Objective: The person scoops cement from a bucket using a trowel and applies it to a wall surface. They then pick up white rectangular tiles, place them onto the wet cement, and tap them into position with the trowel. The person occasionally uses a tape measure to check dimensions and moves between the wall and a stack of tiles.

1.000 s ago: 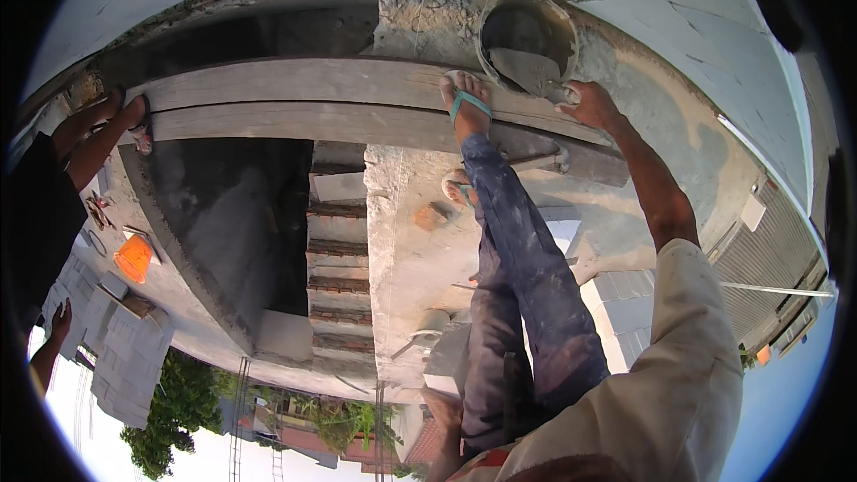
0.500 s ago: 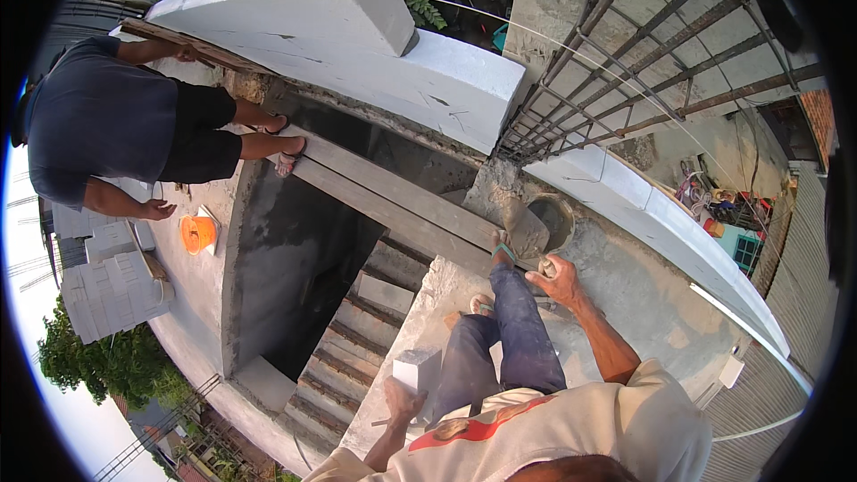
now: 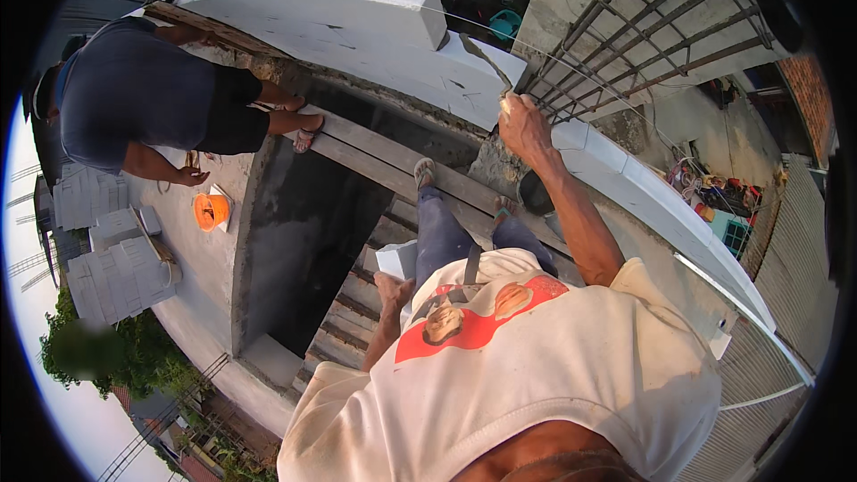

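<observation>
My right hand (image 3: 527,131) is closed round the handle of a trowel (image 3: 486,61), reaching out to the white block wall (image 3: 482,94). The trowel's narrow grey blade lies over the wall's lower top step, beside the taller block; whether it touches is hard to tell. Down at my left side, my left hand (image 3: 391,292) grips a small white block (image 3: 398,259) from beneath, near my thigh. My feet, in sandals, stand on wooden planks (image 3: 375,150) laid across the stair opening. A round bucket (image 3: 534,193) sits below my right forearm, partly hidden by it.
Concrete stairs (image 3: 344,321) descend beside a deep dark opening (image 3: 299,232). Rebar (image 3: 647,22) sticks up by the wall. Another person (image 3: 147,98) stands at the planks' far left end. Beyond are an orange bucket (image 3: 211,211) and stacked white blocks (image 3: 120,284).
My right hand has moved forward from near the bucket to the wall, bringing the trowel into sight. I have stepped onto the planks, and my left hand has risen with the block.
</observation>
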A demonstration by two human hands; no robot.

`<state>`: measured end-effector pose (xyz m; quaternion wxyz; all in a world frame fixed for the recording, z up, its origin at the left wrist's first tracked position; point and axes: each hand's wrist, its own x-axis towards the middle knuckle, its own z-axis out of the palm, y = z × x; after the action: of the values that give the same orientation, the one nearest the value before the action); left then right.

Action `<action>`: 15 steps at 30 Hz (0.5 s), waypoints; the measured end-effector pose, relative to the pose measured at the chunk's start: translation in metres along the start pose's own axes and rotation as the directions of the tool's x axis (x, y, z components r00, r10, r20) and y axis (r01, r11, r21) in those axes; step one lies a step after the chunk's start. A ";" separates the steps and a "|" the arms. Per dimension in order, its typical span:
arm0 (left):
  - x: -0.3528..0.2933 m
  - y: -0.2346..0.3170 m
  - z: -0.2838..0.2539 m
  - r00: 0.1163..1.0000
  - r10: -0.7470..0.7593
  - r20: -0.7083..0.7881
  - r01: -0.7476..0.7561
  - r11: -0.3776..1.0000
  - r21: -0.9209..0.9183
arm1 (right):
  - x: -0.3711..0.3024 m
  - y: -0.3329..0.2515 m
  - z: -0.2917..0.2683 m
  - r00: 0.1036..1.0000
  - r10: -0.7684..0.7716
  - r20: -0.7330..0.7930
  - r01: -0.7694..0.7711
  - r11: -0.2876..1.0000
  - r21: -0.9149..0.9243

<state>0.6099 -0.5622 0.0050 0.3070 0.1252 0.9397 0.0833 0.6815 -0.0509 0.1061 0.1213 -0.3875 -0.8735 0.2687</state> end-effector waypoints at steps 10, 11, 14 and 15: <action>0.145 -0.008 -0.121 0.972 0.186 0.142 -0.205 0.969 0.137 | 0.016 -0.008 0.035 0.986 0.140 -0.091 -0.167 0.828 -0.535; 0.158 -0.009 -0.132 0.966 0.203 0.159 -0.227 0.962 0.151 | 0.008 -0.004 0.035 0.977 0.187 -0.099 -0.211 0.829 -0.518; 0.196 -0.008 -0.160 0.948 0.250 0.195 -0.286 0.939 0.189 | -0.026 0.008 0.048 0.959 0.199 -0.202 -0.282 0.749 -0.600; 0.206 -0.005 -0.170 0.944 0.263 0.197 -0.302 0.932 0.202 | -0.034 0.011 0.058 0.951 0.190 -0.243 -0.303 0.724 -0.620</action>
<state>0.3467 -0.5218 0.0242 0.3527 0.3006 0.8861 0.0068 0.6869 -0.0915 0.0516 0.0129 -0.5388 -0.8394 -0.0700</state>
